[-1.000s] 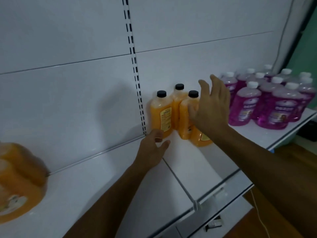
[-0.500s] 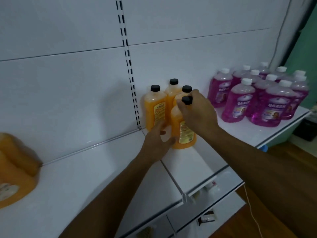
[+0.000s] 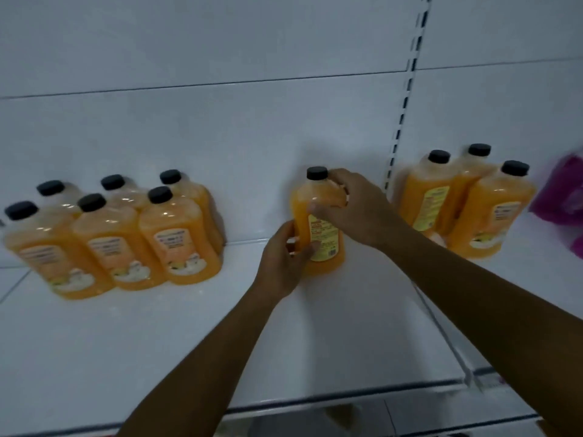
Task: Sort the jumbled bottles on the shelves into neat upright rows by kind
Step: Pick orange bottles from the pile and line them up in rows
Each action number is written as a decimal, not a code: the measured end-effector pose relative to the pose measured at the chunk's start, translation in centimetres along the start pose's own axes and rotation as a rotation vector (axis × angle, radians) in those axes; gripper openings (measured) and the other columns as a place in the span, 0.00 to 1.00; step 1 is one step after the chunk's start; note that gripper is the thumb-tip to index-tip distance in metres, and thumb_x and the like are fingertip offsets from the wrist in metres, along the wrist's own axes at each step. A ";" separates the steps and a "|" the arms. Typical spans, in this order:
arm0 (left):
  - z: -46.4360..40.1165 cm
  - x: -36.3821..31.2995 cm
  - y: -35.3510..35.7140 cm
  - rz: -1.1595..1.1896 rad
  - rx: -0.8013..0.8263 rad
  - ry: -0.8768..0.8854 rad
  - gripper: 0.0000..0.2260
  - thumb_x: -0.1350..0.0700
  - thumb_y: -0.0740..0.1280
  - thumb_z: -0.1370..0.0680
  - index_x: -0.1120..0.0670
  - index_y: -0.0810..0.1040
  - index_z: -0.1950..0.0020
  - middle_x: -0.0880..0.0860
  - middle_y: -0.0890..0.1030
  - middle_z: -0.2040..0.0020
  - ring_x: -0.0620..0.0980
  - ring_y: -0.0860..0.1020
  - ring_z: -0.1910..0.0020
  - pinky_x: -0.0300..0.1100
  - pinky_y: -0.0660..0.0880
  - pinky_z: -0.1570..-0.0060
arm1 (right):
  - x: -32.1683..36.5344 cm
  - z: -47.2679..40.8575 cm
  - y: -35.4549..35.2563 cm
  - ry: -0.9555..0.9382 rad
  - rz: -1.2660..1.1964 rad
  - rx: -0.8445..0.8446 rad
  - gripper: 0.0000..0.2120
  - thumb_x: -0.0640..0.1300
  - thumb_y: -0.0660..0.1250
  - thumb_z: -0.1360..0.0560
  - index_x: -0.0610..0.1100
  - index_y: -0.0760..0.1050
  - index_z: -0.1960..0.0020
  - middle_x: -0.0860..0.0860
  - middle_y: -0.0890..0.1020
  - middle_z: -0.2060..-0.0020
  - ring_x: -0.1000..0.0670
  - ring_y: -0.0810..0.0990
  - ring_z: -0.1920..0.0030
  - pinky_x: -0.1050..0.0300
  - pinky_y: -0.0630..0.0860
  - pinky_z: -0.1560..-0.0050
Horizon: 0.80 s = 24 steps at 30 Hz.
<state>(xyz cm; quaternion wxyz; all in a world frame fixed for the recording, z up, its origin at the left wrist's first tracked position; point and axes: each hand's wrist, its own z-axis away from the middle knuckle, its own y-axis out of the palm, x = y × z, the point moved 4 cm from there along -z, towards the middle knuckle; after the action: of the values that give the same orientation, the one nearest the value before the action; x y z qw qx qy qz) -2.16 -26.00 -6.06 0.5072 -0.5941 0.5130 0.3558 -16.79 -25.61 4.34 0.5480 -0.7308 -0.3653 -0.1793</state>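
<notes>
Mid-shelf (image 3: 347,326): both hands' fingers wrapped round orange bottle (image 3: 325,244); open room either side.

White flat metal shelf board (image 3: 132,342) runs wide, left to right. White smooth back wall panels (image 3: 220,127) stand behind shelf, thin dark lines between panels. Tall white metal post with row of small dark slots (image 3: 407,99) goes up back wall on right side. Thin seam in shelf board (image 3: 441,329) runs from post toward front. Grey front edge strip of shelf (image 3: 362,394) along bottom. Light dim, bluish. Picture a bit blurry.
</notes>
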 end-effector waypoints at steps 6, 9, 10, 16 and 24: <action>2.3 0.9 -6.3 -0.210 -0.268 0.206 0.14 0.46 0.65 0.22 0.51 0.76 0.39 0.49 0.82 0.51 0.47 0.80 0.54 0.51 0.79 0.56 | 4.1 -2.0 8.2 0.127 -0.153 0.090 0.41 0.68 0.69 0.34 0.55 0.58 0.28 0.46 0.70 0.36 0.45 0.75 0.42 0.46 0.75 0.41; 3.4 1.2 -7.6 -0.328 -0.370 0.272 0.12 0.47 0.66 0.22 0.51 0.78 0.43 0.49 0.80 0.55 0.46 0.78 0.57 0.48 0.77 0.61 | 5.8 -2.8 9.9 0.156 -0.169 0.035 0.41 0.63 0.73 0.33 0.48 0.60 0.29 0.47 0.71 0.38 0.46 0.74 0.41 0.51 0.74 0.44; 3.7 1.2 -7.9 -0.371 -0.375 0.278 0.13 0.47 0.66 0.22 0.52 0.78 0.41 0.49 0.80 0.54 0.45 0.77 0.56 0.44 0.77 0.60 | 5.9 -3.2 10.2 0.153 -0.213 0.033 0.38 0.59 0.74 0.33 0.49 0.61 0.30 0.48 0.72 0.40 0.47 0.75 0.42 0.52 0.74 0.46; 4.6 2.3 -9.5 -0.541 -0.315 0.389 0.21 0.55 0.69 0.23 0.54 0.73 0.31 0.52 0.79 0.45 0.41 0.74 0.49 0.30 0.73 0.51 | 5.8 -4.3 10.4 -0.033 -0.317 0.245 0.22 0.47 0.73 0.37 0.51 0.71 0.45 0.48 0.77 0.53 0.49 0.80 0.56 0.52 0.81 0.59; 4.6 3.0 -9.4 -0.532 -0.265 0.255 0.17 0.53 0.70 0.24 0.53 0.75 0.35 0.49 0.79 0.40 0.46 0.76 0.43 0.47 0.79 0.46 | 5.8 -5.3 9.5 -0.207 -0.252 0.355 0.25 0.37 0.74 0.31 0.56 0.72 0.40 0.54 0.78 0.45 0.55 0.79 0.47 0.59 0.77 0.48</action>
<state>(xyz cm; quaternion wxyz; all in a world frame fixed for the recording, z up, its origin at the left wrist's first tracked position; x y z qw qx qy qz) 8.07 -22.66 -7.71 0.4320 -0.8082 0.3484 0.1972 -5.26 -29.85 3.57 0.6009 -0.5860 -0.5337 -0.1037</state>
